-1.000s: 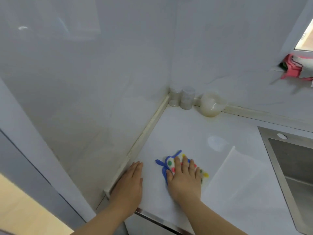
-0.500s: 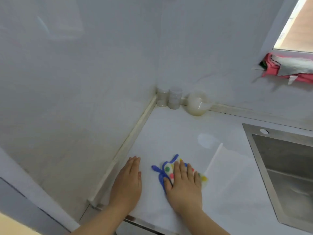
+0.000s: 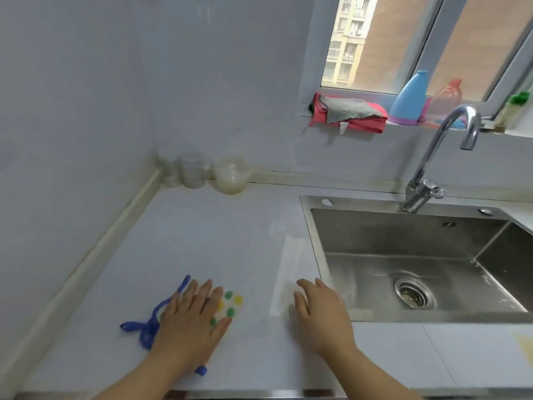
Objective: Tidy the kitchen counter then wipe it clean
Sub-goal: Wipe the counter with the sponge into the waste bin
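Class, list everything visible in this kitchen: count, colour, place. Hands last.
sink: one, steel, right side
counter: one, white, left of sink
tap: one, chrome, behind sink
jars: two or three, clear, back corner
bowl stack: one, yellowish clear, beside jars
plastic sheet: one, translucent, beside sink
dotted cloth: one, white with blue trim, counter front
rag pile: one, red and grey, windowsill
blue bottle: one, blue, windowsill
pink bottle: one, pink, windowsill
green-topped item: one, windowsill's right end
left hand: one, flat on dotted cloth
right hand: one, over plastic sheet
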The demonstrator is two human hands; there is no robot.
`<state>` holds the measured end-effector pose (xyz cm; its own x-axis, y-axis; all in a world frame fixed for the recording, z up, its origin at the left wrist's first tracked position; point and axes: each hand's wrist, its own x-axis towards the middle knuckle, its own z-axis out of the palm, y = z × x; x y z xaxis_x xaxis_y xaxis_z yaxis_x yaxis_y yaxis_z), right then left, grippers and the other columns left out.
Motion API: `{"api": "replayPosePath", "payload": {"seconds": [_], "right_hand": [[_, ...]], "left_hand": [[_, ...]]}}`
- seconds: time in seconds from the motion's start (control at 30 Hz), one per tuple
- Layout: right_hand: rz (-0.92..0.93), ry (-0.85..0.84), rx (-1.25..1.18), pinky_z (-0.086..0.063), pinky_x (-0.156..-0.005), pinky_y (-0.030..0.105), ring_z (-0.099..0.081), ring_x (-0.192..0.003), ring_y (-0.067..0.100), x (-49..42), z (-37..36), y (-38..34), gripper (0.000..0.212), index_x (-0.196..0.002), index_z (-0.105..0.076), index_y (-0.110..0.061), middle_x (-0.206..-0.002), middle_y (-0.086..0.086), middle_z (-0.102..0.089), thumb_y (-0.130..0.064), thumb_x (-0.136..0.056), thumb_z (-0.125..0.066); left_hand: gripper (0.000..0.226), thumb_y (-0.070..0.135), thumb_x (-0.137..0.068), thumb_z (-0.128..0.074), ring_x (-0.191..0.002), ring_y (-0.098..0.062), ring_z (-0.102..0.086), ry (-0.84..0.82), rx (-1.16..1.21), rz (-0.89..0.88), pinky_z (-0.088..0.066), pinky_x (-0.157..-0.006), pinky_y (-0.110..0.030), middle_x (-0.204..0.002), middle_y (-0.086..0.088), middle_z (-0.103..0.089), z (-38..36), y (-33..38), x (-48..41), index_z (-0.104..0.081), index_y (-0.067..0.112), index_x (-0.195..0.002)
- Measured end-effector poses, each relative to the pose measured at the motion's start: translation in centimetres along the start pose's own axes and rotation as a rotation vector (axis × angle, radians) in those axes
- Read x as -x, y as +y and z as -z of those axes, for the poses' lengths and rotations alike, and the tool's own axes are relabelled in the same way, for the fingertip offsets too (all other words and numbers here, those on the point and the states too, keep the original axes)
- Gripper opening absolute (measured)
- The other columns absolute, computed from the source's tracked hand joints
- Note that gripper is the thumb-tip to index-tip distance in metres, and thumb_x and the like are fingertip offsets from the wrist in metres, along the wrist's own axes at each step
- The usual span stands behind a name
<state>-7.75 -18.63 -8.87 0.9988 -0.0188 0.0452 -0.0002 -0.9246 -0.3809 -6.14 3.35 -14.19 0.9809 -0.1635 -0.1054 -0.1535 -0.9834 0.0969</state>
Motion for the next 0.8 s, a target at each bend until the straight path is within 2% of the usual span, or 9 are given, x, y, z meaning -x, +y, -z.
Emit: {"api": "replayPosePath", "payload": {"seconds": [0.1,0.17,0.23,0.3,0.4,0.53,0.63,0.73,0.8], "right_hand": [[-0.053,0.04,0.102,-0.032,-0.085,0.031,-0.047,-0.118,0.021,1.2,0.5,3.8,0.06,-0.104,-0.056,-0.018,-0.08,-0.009,-0.049,-0.042,-0.086,-0.005],[-0.079,0.05,0.09,-0.034,-0.092,0.031,-0.045,-0.124,0.021,2.0,0.9,5.6,0.086,-0.109,-0.058,-0.02,-0.102,-0.007,-0.062,-0.047,-0.066,0.012],[-0.121,0.076,0.039,-0.035,-0.098,0.031,-0.045,-0.126,0.022,3.0,1.1,7.1,0.095,-0.116,-0.059,-0.021,-0.115,-0.004,-0.062,-0.05,-0.061,0.013],[-0.131,0.089,0.026,-0.039,-0.097,0.033,-0.051,-0.122,0.025,4.0,1.8,8.2,0.091,-0.116,-0.062,-0.019,-0.113,-0.001,-0.065,-0.052,-0.065,0.006],[-0.178,0.097,0.078,-0.044,-0.087,0.036,-0.059,-0.112,0.03,5.9,3.2,11.2,0.071,-0.104,-0.067,-0.015,-0.1,0.002,-0.068,-0.046,-0.079,-0.008],[-0.311,0.095,0.125,-0.033,-0.101,0.03,-0.04,-0.132,0.018,9.1,5.3,16.4,0.039,-0.122,-0.054,-0.024,-0.118,-0.009,-0.058,-0.034,-0.099,-0.024],[-0.353,0.071,0.117,-0.025,-0.108,0.027,-0.025,-0.141,0.013,11.0,6.7,18.7,0.034,-0.13,-0.046,-0.027,-0.13,-0.013,-0.051,-0.03,-0.101,-0.026],[-0.422,0.058,0.094,-0.021,-0.11,0.027,-0.021,-0.143,0.012,12.8,7.6,21.4,0.036,-0.133,-0.043,-0.027,-0.136,-0.013,-0.047,-0.029,-0.102,-0.027],[-0.445,0.062,0.092,-0.022,-0.11,0.027,-0.023,-0.142,0.011,13.5,8.1,22.5,0.035,-0.131,-0.044,-0.027,-0.133,-0.013,-0.047,-0.029,-0.102,-0.025]], "left_hand": [[0.086,0.071,-0.083,0.011,-0.143,-0.019,0.012,-0.01,0.046,0.032,0.006,-0.115,-0.04,-0.159,-0.001,0.002,-0.2,3.0,0.5,-0.005,0.021,-0.151],[0.087,0.07,-0.082,0.015,-0.14,-0.016,0.013,0.017,0.062,-0.103,0.009,-0.113,-0.039,-0.159,-0.001,-0.001,-0.9,7.6,1.2,-0.009,0.023,-0.151],[0.066,0.06,-0.094,-0.003,-0.142,-0.017,0.022,-0.118,0.074,-0.227,0.016,-0.113,-0.04,-0.157,0.006,0.016,-0.9,12.4,2.4,0.007,0.027,-0.15],[0.065,0.06,-0.093,-0.003,-0.141,-0.015,0.025,-0.205,0.061,-0.28,0.016,-0.113,-0.038,-0.155,0.009,0.022,-0.5,14.7,2.6,0.012,0.03,-0.149],[0.099,0.073,-0.061,0.028,-0.142,-0.013,0.022,-0.13,0.054,-0.199,0.014,-0.112,-0.035,-0.156,0.009,0.02,-1.0,13.9,1.7,0.011,0.03,-0.149],[0.067,0.056,-0.094,0.003,-0.145,-0.024,0.017,-0.111,0.028,-0.021,0.009,-0.117,-0.043,-0.157,-0.002,0.017,-1.0,17.7,1.4,0.01,0.02,-0.15],[0.111,0.069,-0.051,0.044,-0.141,-0.018,0.024,-0.099,0.01,-0.276,0.022,-0.108,-0.037,-0.157,0.002,0.019,-2.2,22.9,2.7,0.015,0.023,-0.148],[0.111,0.067,-0.039,0.044,-0.127,-0.011,0.035,-0.13,-0.005,-0.458,0.041,-0.086,-0.024,-0.148,0.014,0.028,-3.1,25.4,3.1,0.024,0.026,-0.14],[0.112,0.069,-0.039,0.044,-0.128,-0.01,0.035,-0.124,0.019,-0.456,0.037,-0.095,-0.025,-0.144,0.015,0.03,-2.8,25.1,2.5,0.024,0.027,-0.14]]}}
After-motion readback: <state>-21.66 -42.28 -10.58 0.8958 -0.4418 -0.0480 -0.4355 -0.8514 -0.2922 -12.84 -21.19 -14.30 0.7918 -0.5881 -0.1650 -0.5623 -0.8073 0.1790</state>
